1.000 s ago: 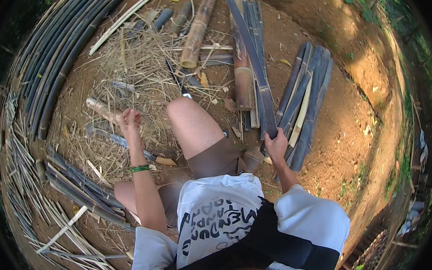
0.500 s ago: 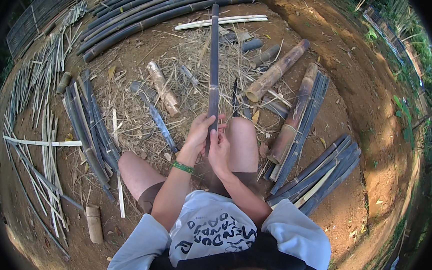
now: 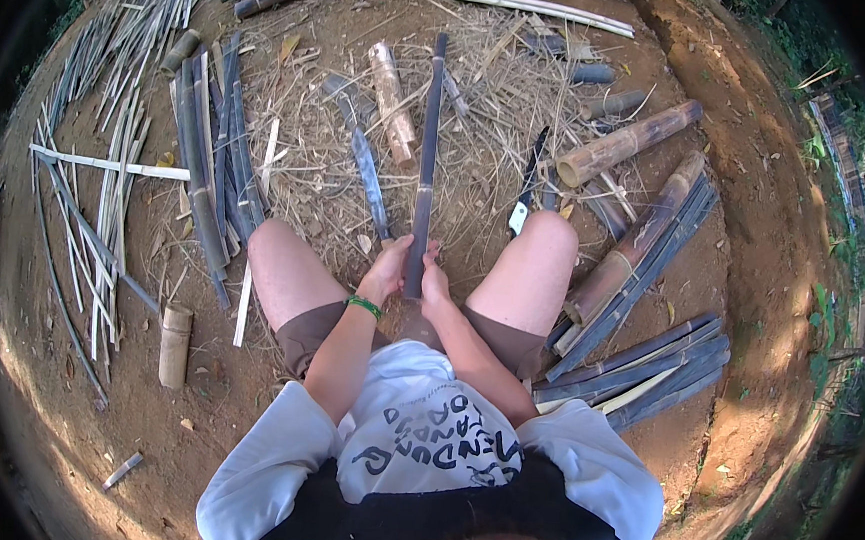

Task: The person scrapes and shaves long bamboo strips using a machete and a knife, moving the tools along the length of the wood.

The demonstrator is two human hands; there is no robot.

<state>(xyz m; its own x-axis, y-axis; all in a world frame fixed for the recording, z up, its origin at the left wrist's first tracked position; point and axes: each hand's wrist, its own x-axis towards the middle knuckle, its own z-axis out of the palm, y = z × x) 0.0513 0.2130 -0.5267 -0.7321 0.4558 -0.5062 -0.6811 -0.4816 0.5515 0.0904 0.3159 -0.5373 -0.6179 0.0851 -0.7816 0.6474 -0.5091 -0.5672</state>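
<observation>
Brought the dark bamboo strip (image 3: 427, 159) in from the right, where held by the right hand alone a second ago, to between the bent knees (image 3: 278, 259), as seen in the head view. Now holds it near its lower end, with the left hand (image 3: 386, 270) closed on one edge and the right hand (image 3: 436, 280) on the other, leaving a short stub below the grip. Cannot tell the hold behind the strip. Has drawn the left hand, with its green bracelet (image 3: 365, 306), back from over the dry shavings (image 3: 491, 144). Points the strip outward from the grip, across those shavings. Shows a machete blade (image 3: 367, 175) just beyond the left hand, and a short bamboo piece (image 3: 394, 107) farther out. Has a dark knife (image 3: 530, 177) beyond the grip to the right, and split bamboo (image 3: 605, 377) right of it, past the right knee.
</observation>
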